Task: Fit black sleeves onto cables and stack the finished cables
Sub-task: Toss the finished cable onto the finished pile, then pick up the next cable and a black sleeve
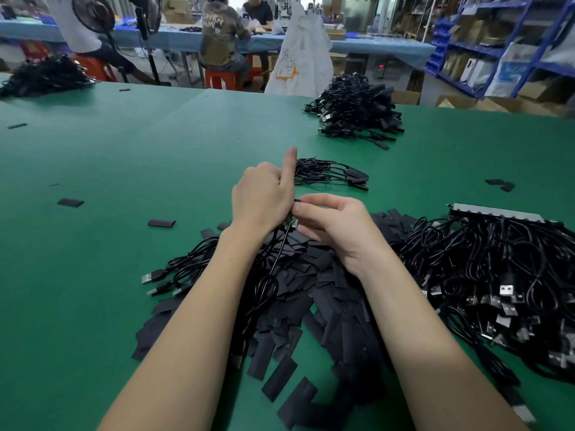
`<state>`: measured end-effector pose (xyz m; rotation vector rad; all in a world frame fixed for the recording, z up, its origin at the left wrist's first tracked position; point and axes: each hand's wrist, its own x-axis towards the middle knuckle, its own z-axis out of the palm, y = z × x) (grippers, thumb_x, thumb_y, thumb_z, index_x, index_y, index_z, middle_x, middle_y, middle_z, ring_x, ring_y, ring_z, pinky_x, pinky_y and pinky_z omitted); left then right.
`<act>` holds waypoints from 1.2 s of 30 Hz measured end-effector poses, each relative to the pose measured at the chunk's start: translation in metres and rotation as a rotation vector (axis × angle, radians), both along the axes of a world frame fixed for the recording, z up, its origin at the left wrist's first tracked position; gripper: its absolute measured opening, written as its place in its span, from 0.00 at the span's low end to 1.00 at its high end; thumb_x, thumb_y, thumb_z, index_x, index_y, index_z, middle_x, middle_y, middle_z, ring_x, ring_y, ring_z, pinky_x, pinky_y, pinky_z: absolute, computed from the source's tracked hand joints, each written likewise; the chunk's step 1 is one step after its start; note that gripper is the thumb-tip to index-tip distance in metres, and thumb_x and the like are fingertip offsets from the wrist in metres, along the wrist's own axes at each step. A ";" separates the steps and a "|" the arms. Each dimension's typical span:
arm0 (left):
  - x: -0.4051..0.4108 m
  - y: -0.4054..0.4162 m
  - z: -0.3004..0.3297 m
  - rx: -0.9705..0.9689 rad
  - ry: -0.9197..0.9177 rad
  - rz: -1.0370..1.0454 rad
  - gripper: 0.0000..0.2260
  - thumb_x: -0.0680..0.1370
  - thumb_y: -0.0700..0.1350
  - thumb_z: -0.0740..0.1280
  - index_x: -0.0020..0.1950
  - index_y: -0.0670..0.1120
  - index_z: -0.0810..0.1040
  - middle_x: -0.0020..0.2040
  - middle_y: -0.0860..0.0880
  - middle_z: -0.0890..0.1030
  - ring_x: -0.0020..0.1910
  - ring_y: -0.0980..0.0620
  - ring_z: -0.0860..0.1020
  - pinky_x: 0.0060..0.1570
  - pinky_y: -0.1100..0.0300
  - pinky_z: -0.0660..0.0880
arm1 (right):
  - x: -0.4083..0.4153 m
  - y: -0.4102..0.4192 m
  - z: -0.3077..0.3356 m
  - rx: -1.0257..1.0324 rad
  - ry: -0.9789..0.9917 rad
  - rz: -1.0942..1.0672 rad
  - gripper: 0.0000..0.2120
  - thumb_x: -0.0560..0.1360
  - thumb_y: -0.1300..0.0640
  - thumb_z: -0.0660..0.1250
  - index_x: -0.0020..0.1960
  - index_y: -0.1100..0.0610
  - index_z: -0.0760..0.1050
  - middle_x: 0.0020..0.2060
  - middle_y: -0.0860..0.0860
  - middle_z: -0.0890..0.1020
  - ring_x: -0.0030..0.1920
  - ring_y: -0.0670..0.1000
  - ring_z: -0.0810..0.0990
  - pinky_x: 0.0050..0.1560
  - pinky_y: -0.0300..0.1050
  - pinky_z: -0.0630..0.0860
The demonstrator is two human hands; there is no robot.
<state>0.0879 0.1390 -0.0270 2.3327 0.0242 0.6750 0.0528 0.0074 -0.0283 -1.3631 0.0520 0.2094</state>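
Now L hand (pixel 263 197) + R hand (pixel 336 225): both grips pinched tight on cable end (pixel 291 219).

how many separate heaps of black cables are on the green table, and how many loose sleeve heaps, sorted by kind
Cable heaps: 5 – far left, far right, small stack past the hands, front left, big one at right.
Sleeve heaps: 1 – under the forearms.
Total: 6, on the green table; scattered single sleeves not counted.

Lighting: bright, even, overhead; soft shadows. Distortion: wide-angle bowing toward 3 and 9 o'clock. Blur: background at 12 o'clock soft; black sleeves (pixel 281 379) at 6 o'clock smeared.
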 end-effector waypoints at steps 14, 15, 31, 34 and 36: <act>-0.001 -0.003 0.009 -0.263 0.203 -0.236 0.38 0.86 0.61 0.48 0.18 0.45 0.61 0.17 0.52 0.62 0.26 0.47 0.63 0.37 0.51 0.61 | -0.003 -0.004 0.008 0.158 0.082 0.088 0.04 0.71 0.67 0.76 0.45 0.64 0.82 0.33 0.53 0.84 0.33 0.46 0.83 0.37 0.38 0.82; -0.002 -0.004 0.009 -0.278 0.206 -0.258 0.37 0.86 0.60 0.48 0.19 0.46 0.59 0.17 0.52 0.62 0.25 0.49 0.62 0.36 0.51 0.59 | -0.004 -0.004 0.008 0.162 0.088 0.089 0.04 0.71 0.67 0.76 0.45 0.64 0.82 0.32 0.52 0.84 0.32 0.46 0.83 0.37 0.38 0.82; 0.001 0.014 0.004 -0.282 0.229 -0.233 0.33 0.85 0.62 0.50 0.30 0.47 0.79 0.30 0.50 0.81 0.35 0.49 0.80 0.46 0.56 0.75 | 0.001 -0.030 0.014 0.109 0.073 0.037 0.10 0.69 0.59 0.79 0.49 0.56 0.83 0.42 0.53 0.87 0.36 0.47 0.84 0.36 0.37 0.80; 0.001 0.011 0.003 -0.104 0.203 -0.174 0.16 0.83 0.57 0.60 0.46 0.49 0.80 0.42 0.53 0.83 0.45 0.52 0.80 0.53 0.54 0.76 | 0.004 -0.036 0.013 0.050 0.055 -0.068 0.07 0.71 0.59 0.78 0.47 0.56 0.82 0.36 0.48 0.85 0.32 0.47 0.82 0.33 0.36 0.78; -0.001 0.009 0.011 -0.260 0.283 -0.305 0.11 0.82 0.54 0.65 0.50 0.48 0.79 0.45 0.52 0.82 0.43 0.53 0.80 0.48 0.57 0.76 | 0.005 -0.035 0.012 0.081 0.042 -0.120 0.05 0.72 0.61 0.78 0.45 0.57 0.82 0.33 0.48 0.84 0.31 0.46 0.81 0.34 0.36 0.79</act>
